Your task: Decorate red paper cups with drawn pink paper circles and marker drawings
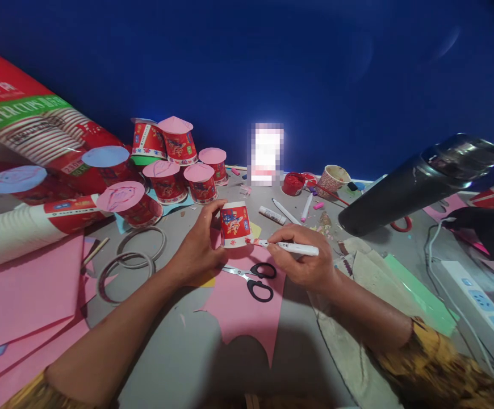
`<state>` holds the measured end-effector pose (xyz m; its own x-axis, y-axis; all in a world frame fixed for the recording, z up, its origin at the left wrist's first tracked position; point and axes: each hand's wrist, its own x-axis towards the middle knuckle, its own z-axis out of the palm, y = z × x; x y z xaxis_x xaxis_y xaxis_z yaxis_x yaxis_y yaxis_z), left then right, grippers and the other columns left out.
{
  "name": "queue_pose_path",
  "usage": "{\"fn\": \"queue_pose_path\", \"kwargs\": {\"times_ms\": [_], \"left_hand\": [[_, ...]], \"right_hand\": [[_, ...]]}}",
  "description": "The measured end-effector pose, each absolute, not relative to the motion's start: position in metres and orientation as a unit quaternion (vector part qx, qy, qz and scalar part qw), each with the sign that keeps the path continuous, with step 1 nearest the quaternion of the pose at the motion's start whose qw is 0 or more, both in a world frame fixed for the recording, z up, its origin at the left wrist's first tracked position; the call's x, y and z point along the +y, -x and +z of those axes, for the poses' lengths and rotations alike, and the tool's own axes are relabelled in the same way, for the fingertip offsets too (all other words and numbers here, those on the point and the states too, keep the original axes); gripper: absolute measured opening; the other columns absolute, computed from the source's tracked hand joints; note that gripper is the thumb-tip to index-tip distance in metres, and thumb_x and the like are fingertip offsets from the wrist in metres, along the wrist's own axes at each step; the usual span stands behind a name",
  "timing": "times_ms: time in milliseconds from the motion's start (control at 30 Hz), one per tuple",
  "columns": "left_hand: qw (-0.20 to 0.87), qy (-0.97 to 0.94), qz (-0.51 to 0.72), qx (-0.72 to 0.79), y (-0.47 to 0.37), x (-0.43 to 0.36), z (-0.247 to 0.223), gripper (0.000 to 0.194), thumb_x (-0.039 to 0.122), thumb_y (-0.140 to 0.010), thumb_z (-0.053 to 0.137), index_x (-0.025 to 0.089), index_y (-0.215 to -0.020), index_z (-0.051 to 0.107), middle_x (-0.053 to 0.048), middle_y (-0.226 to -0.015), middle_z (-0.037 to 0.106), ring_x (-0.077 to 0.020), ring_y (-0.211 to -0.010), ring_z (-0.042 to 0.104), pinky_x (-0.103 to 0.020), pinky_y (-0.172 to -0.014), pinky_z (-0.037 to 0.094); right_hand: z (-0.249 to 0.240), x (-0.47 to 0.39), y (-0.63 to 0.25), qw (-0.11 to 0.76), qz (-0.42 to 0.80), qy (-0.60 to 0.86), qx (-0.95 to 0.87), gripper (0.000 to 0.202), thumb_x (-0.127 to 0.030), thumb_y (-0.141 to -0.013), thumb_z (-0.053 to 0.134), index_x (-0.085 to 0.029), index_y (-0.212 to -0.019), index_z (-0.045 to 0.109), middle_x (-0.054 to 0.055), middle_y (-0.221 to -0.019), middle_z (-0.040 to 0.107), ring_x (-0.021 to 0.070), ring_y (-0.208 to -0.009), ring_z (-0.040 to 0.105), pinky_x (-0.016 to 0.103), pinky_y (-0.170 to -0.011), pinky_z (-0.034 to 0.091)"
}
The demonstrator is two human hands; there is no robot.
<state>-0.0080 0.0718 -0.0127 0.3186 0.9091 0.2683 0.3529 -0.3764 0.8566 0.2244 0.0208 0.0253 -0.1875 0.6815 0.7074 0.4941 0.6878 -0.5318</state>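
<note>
My left hand (202,247) grips a red and white paper cup (235,223) by its left side, thumb below and fingers above. A white marker (294,248) is pinched in my right hand (304,258); its tip meets the cup's white band near small red marks. Below the cup, scissors (247,273) with black handles lie over a pink paper sheet (251,321) with curved cutouts. Behind my hands are a glue stick (272,215) and an uncapped-looking marker (285,211). Part of the cup is hidden by my left fingers.
Several paper cups with pink paper tops (176,126) stand at the back left, beside a long cup stack (21,230). Two grey tape rings (125,271) lie left. A black flask (400,193), a cloth (366,284) and a power strip (481,301) are on the right.
</note>
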Motion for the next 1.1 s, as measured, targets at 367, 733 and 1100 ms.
{"fn": "queue_pose_path", "kwargs": {"times_ms": [367, 733, 1100], "left_hand": [[0.345, -0.737, 0.393, 0.429, 0.0078, 0.0714, -0.0147, 0.089, 0.006, -0.064, 0.069, 0.026, -0.145, 0.038, -0.013, -0.153, 0.05, -0.0323, -0.138, 0.055, -0.053, -0.118, 0.044], [0.342, -0.741, 0.385, 0.43, 0.009, 0.0709, -0.011, 0.09, 0.009, -0.067, 0.076, 0.028, -0.147, 0.038, -0.013, -0.153, 0.049, -0.0326, -0.138, 0.054, -0.055, -0.119, 0.043], [0.333, -0.747, 0.384, 0.428, 0.0098, 0.071, -0.0121, 0.09, 0.007, -0.066, 0.071, 0.027, -0.147, 0.038, -0.013, -0.154, 0.049, -0.0324, -0.138, 0.054, -0.054, -0.119, 0.043]], "right_hand": [[0.0233, 0.0214, -0.2251, 0.498, 0.09, 0.394, -0.767, 0.011, -0.019, -0.091, 0.064, -0.022, -0.081, 0.069, 0.002, -0.072, 0.075, 0.0163, -0.064, 0.07, 0.028, -0.063, 0.054], [0.0265, 0.0215, -0.2267, 0.503, 0.088, 0.399, -0.762, 0.013, -0.018, -0.09, 0.062, -0.022, -0.08, 0.069, 0.001, -0.07, 0.075, 0.0162, -0.062, 0.069, 0.029, -0.061, 0.056], [0.0242, 0.0213, -0.2261, 0.492, 0.109, 0.408, -0.761, 0.012, -0.018, -0.089, 0.064, -0.021, -0.079, 0.07, 0.001, -0.071, 0.075, 0.015, -0.062, 0.068, 0.026, -0.062, 0.053]]}}
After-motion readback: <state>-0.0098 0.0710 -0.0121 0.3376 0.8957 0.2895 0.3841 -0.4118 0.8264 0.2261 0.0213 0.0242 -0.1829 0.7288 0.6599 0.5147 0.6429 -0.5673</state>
